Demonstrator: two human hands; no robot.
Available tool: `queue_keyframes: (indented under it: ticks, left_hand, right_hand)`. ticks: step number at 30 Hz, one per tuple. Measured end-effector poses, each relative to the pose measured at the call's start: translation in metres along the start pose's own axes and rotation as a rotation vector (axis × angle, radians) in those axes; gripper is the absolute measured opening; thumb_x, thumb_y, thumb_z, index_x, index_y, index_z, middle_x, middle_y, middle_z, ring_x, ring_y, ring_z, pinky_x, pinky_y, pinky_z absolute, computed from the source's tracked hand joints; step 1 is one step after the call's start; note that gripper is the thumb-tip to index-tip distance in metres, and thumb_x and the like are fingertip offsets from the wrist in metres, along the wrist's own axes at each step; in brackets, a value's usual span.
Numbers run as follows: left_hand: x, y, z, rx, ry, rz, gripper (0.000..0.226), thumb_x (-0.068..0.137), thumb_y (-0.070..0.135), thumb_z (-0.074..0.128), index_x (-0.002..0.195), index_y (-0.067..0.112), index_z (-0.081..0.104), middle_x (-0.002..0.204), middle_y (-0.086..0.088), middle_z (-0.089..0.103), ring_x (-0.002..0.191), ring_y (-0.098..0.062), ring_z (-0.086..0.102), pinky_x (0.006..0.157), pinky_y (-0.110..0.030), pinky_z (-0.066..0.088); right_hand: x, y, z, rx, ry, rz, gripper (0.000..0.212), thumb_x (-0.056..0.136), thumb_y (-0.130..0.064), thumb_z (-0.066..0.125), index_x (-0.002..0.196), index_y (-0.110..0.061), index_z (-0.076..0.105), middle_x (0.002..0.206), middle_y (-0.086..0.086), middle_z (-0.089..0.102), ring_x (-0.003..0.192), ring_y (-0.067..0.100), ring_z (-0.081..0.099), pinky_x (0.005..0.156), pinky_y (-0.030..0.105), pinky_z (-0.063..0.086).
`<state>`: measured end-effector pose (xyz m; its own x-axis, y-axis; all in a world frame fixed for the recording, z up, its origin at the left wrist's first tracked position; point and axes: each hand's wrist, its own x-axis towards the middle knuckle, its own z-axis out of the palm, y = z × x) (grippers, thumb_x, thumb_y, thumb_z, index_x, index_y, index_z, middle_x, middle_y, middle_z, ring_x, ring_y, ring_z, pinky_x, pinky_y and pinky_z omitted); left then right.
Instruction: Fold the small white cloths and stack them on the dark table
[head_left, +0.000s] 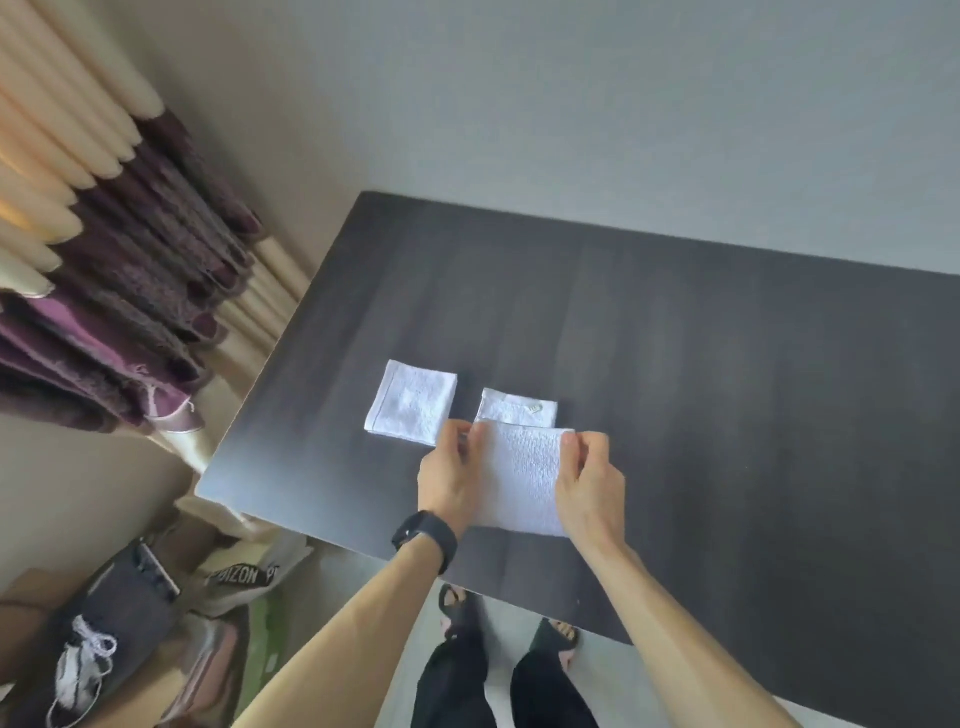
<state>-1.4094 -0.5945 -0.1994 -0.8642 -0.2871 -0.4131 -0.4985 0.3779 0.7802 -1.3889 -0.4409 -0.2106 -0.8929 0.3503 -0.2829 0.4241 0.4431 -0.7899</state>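
White cloth (524, 478), pinched between left hand (449, 475), right hand (589, 480)

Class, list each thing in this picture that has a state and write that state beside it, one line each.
Left cloth: folded, flat on the dark table, untouched.
Tagged cloth: flat on the table, near edge hidden.
Held cloth: mid-fold, gripped at both far corners.
Left hand: pinches the far left corner.
Right hand: pinches the far right corner.

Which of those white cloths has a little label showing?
The far cloth, lying just behind the held cloth; its label sits near its right edge. The left cloth shows none.
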Motion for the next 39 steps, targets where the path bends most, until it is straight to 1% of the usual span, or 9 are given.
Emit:
queue_keyframes:
  ticks: [5, 10, 14, 19, 26, 32, 34, 36, 39]
  left_hand:
    - [0.063, -0.017, 0.018, 0.143, -0.093, 0.010, 0.030, 0.099, 0.055, 0.038, 0.093, 0.027, 0.049, 0.079, 0.010, 0.056, 0.072, -0.012, 0.053, 0.059, -0.028, 0.039]
    - [0.110, -0.029, 0.028, 0.277, -0.189, 0.047, 0.026, 0.103, 0.046, 0.031, 0.100, 0.023, 0.043, 0.081, 0.005, 0.057, 0.072, -0.017, 0.055, 0.058, -0.030, 0.039]
    - [0.135, -0.033, 0.038, 0.332, -0.244, 0.028, 0.022, 0.103, 0.043, 0.030, 0.100, 0.024, 0.041, 0.082, -0.001, 0.060, 0.071, -0.021, 0.055, 0.059, -0.032, 0.040]
    - [0.150, -0.043, 0.047, 0.481, -0.254, 0.069, 0.017, 0.104, 0.035, 0.027, 0.105, 0.022, 0.038, 0.079, -0.001, 0.058, 0.071, -0.026, 0.055, 0.059, -0.033, 0.037]
    - [0.158, -0.044, 0.049, 0.573, -0.222, 0.148, 0.021, 0.105, 0.040, 0.024, 0.099, 0.022, 0.035, 0.066, 0.008, 0.051, 0.062, -0.023, 0.051, 0.059, -0.033, 0.037]
    - [0.161, -0.033, 0.052, 0.613, -0.194, 0.114, 0.031, 0.103, 0.048, 0.028, 0.095, 0.021, 0.041, 0.065, 0.005, 0.054, 0.062, -0.025, 0.054, 0.059, -0.032, 0.041]
    - [0.160, -0.031, 0.050, 0.605, -0.189, 0.122, 0.031, 0.102, 0.050, 0.028, 0.095, 0.023, 0.040, 0.072, 0.006, 0.056, 0.066, -0.026, 0.056, 0.060, -0.033, 0.043]
    - [0.155, -0.032, 0.047, 0.580, -0.152, 0.179, 0.028, 0.101, 0.052, 0.032, 0.101, 0.025, 0.041, 0.090, 0.007, 0.057, 0.077, -0.026, 0.059, 0.061, -0.035, 0.045]
    - [0.143, -0.050, 0.040, 0.679, -0.081, 0.583, 0.034, 0.097, 0.046, 0.046, 0.119, 0.020, 0.050, 0.120, 0.000, 0.055, 0.099, -0.026, 0.058, 0.068, -0.039, 0.051]
  right_hand:
    - [0.045, 0.014, 0.039, -0.076, 0.005, 0.092, 0.028, 0.103, -0.044, 0.030, 0.099, -0.021, 0.045, 0.077, -0.002, 0.061, 0.075, 0.026, 0.059, 0.067, 0.043, 0.049]
    - [0.075, 0.025, 0.071, -0.185, 0.020, 0.164, 0.027, 0.105, -0.040, 0.027, 0.098, -0.019, 0.042, 0.070, -0.001, 0.058, 0.070, 0.026, 0.056, 0.060, 0.039, 0.042]
    - [0.092, 0.029, 0.085, -0.269, 0.068, 0.194, 0.027, 0.105, -0.040, 0.026, 0.098, -0.019, 0.041, 0.068, -0.003, 0.056, 0.067, 0.025, 0.054, 0.060, 0.038, 0.040]
    - [0.105, 0.036, 0.097, -0.332, 0.100, 0.213, 0.025, 0.105, -0.040, 0.028, 0.097, -0.019, 0.040, 0.066, -0.004, 0.054, 0.066, 0.028, 0.053, 0.057, 0.036, 0.037]
    - [0.110, 0.041, 0.106, -0.337, 0.164, 0.220, 0.025, 0.104, -0.041, 0.031, 0.094, -0.020, 0.040, 0.065, -0.004, 0.054, 0.061, 0.026, 0.051, 0.053, 0.034, 0.032]
    - [0.113, 0.041, 0.104, -0.382, 0.165, 0.257, 0.028, 0.102, -0.045, 0.031, 0.091, -0.022, 0.039, 0.071, -0.006, 0.057, 0.068, 0.029, 0.056, 0.061, 0.036, 0.041]
    - [0.113, 0.039, 0.102, -0.387, 0.173, 0.277, 0.028, 0.101, -0.048, 0.033, 0.092, -0.023, 0.042, 0.081, -0.007, 0.058, 0.073, 0.028, 0.057, 0.064, 0.037, 0.042]
    - [0.108, 0.040, 0.100, -0.346, 0.244, 0.257, 0.023, 0.099, -0.046, 0.040, 0.097, -0.024, 0.046, 0.094, -0.008, 0.055, 0.084, 0.024, 0.055, 0.066, 0.037, 0.044]
    - [0.088, 0.046, 0.101, -0.357, 0.351, 0.023, 0.022, 0.097, -0.033, 0.051, 0.112, -0.017, 0.056, 0.114, -0.001, 0.057, 0.104, 0.021, 0.052, 0.078, 0.038, 0.049]
